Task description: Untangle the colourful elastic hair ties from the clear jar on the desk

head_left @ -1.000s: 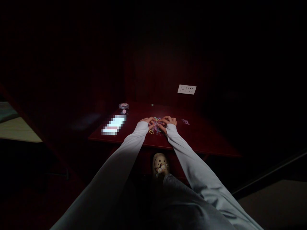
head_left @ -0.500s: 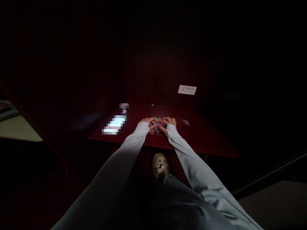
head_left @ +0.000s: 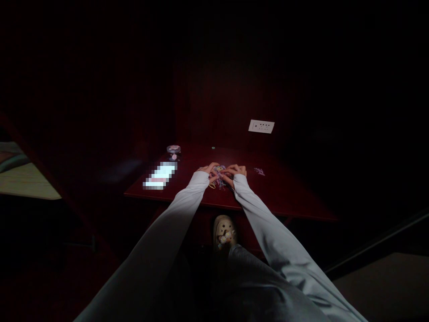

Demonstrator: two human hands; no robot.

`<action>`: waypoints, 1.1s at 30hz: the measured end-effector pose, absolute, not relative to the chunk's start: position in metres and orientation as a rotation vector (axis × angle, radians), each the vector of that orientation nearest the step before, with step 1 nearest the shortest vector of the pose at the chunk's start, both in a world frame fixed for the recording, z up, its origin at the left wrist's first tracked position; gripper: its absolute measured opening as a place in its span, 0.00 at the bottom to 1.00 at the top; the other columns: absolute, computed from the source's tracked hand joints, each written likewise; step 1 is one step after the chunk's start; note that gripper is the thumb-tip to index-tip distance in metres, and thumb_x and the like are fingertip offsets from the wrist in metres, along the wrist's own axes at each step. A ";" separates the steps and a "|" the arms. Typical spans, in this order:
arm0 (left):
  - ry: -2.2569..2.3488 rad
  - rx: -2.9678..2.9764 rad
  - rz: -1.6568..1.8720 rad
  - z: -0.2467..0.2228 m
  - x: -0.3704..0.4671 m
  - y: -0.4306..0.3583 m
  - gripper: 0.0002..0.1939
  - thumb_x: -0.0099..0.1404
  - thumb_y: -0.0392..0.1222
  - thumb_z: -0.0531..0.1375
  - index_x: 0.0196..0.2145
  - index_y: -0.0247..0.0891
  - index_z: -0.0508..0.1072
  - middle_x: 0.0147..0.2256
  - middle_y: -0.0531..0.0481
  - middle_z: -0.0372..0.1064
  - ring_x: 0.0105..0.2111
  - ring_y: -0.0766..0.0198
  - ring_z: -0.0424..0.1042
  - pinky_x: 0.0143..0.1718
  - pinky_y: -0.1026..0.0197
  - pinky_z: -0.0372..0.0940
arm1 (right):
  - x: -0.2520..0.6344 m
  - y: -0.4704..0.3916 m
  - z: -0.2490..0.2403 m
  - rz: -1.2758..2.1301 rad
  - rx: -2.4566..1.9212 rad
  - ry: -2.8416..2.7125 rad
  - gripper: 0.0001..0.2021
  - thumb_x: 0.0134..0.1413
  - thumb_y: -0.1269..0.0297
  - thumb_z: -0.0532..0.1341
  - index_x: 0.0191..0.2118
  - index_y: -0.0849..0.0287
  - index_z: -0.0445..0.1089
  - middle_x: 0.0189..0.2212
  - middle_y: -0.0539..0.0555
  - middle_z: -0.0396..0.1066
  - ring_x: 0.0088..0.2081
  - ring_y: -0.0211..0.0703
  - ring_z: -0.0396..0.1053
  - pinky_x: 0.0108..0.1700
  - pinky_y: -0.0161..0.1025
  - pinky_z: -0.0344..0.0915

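Observation:
A pile of small coloured elastic bands (head_left: 220, 182), mostly purple with a few yellow and green, lies on the dark red table between my two hands. From the left, my left hand (head_left: 209, 170) curves over the pile's edge, thumb and fingers apart. My right hand (head_left: 235, 171) reaches in from the opposite side, its index finger and thumb stretched toward the bands. Both hands touch the pile, and I see no band gripped in either. A yellow band (head_left: 212, 185) lies close to my left thumb. To the right sits a smaller cluster of purple bands (head_left: 259, 171).
A bright, pixelated phone-shaped object (head_left: 160, 175) lies at the table's left, with a lidded clear jar (head_left: 173, 152) behind it. One small green ring (head_left: 213, 147) rests near the back. A white socket panel (head_left: 261, 126) is on the wall. My clog (head_left: 224, 230) shows below the table edge (head_left: 284, 211).
My left fingers have shifted slightly up over the pile and curled a little differently. My right hand stays almost in place. The phone-shaped object, jar and side cluster have not moved.

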State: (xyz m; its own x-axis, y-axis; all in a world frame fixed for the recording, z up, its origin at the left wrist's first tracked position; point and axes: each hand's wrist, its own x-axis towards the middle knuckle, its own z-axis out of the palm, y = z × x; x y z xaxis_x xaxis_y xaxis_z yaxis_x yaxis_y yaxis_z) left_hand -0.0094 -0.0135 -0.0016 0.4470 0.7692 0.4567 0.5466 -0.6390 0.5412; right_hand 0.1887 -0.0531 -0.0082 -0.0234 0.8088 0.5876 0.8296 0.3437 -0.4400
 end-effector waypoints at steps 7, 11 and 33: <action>1.117 2.423 0.993 -0.003 -0.009 -0.013 0.23 0.63 0.35 0.69 0.55 0.45 0.74 0.36 0.55 0.80 0.36 0.64 0.76 0.43 0.63 0.69 | 0.186 -0.056 -0.004 0.012 -1.466 -1.809 0.13 0.63 0.46 0.68 0.37 0.46 0.86 0.42 0.57 0.75 0.51 0.57 0.59 0.57 0.54 0.54; 1.117 2.427 1.021 -0.008 -0.007 -0.009 0.21 0.63 0.36 0.70 0.54 0.45 0.75 0.37 0.55 0.80 0.35 0.64 0.76 0.41 0.63 0.69 | 0.187 -0.055 -0.005 0.022 -1.443 -1.803 0.14 0.63 0.46 0.67 0.35 0.48 0.85 0.42 0.57 0.75 0.51 0.56 0.58 0.57 0.53 0.55; 1.185 2.511 0.987 -0.010 -0.006 -0.012 0.13 0.71 0.41 0.63 0.52 0.44 0.79 0.37 0.52 0.80 0.36 0.62 0.76 0.46 0.61 0.68 | 0.189 -0.052 -0.007 0.063 -1.444 -1.670 0.13 0.63 0.50 0.67 0.34 0.50 0.83 0.42 0.57 0.74 0.51 0.54 0.63 0.57 0.52 0.61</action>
State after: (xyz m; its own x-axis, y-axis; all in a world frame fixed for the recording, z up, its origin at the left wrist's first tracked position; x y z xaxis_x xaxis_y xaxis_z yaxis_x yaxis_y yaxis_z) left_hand -0.0058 -0.0120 -0.0095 0.4573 0.7436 0.4877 0.6136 -0.6608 0.4322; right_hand 0.1894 -0.0521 -0.0068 0.0864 0.8116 0.5778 0.7658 0.3169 -0.5596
